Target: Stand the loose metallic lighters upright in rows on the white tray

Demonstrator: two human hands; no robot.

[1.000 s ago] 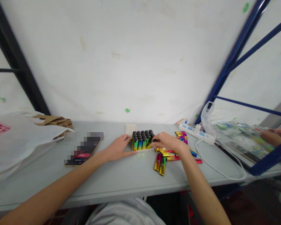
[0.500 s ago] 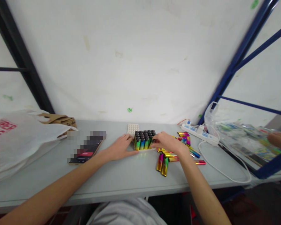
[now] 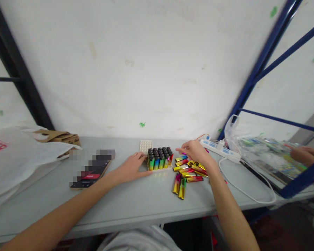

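Cloth, grey [image 3: 141,241], wearer's lap, below front edge of grey table [image 3: 125,204]. Loose lighters [image 3: 189,170], metallic, multicol., flat on tabletop R of ctr., mostly heaped; 2 lie side by side at near end. Phone [image 3: 95,176], dk screen, partly pixelated, flat, L of ctr. L hand [image 3: 133,166]: thumb & fingers spread wide about L end of tray, thumb by near L corner. Tray [image 3: 162,169], white, mid-table, bearing upright lighters [image 3: 159,157] in rows, blk tops up. R hand [image 3: 191,150]: over far part of heap, R of tray & apart from it, fingers bent, narrow; can't tell if anything held. Bag [image 3: 23,160], white plastic, red print, far L, w/ brown cardboard [image 3: 59,136] behind. 2nd tray [image 3: 146,144], white, gridded, behind L hand's fingertips. Power strip [image 3: 219,148], white, plugged, R rear. Co-worker's hand [image 3: 303,153], far R, blurred, by clear plastic packs [image 3: 267,150]. Wall [image 3: 162,69], white, scuffed, green marks.
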